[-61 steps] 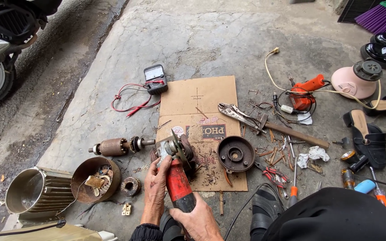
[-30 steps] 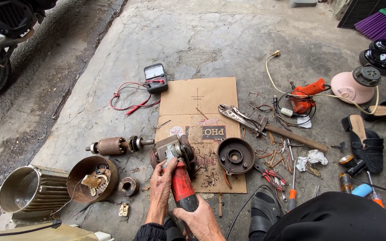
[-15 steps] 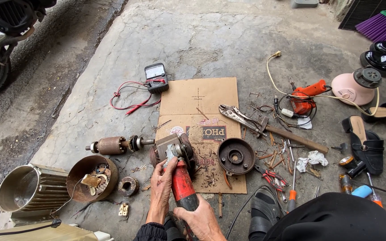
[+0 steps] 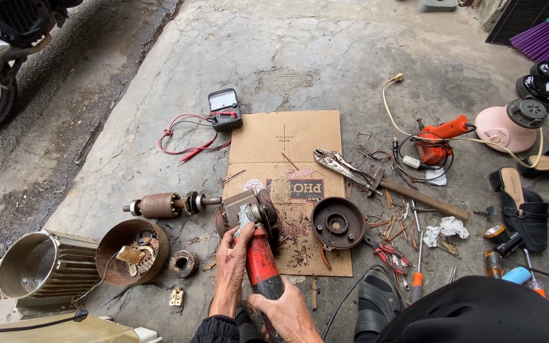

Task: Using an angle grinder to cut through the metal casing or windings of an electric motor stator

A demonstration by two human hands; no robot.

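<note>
Head view, concrete floor (image 4: 160, 76) as work surface. Cardboard sheet (image 4: 287, 184) lies at centre; ribbed motor housing (image 4: 39, 270) and round end cover (image 4: 128, 251) sit at lower left. Motor stator (image 4: 249, 216) rests on the cardboard's near-left edge, with the rotor (image 4: 163, 204) just beside it to the left and a dark end bell (image 4: 338, 222) to its right. Red-handled tool (image 4: 262, 263) points into the stator: right hand (image 4: 287, 314) is closed around its handle, left hand (image 4: 231, 263) curls against the shaft and touches the stator. Multimeter (image 4: 225, 109) lies beyond the cardboard.
</note>
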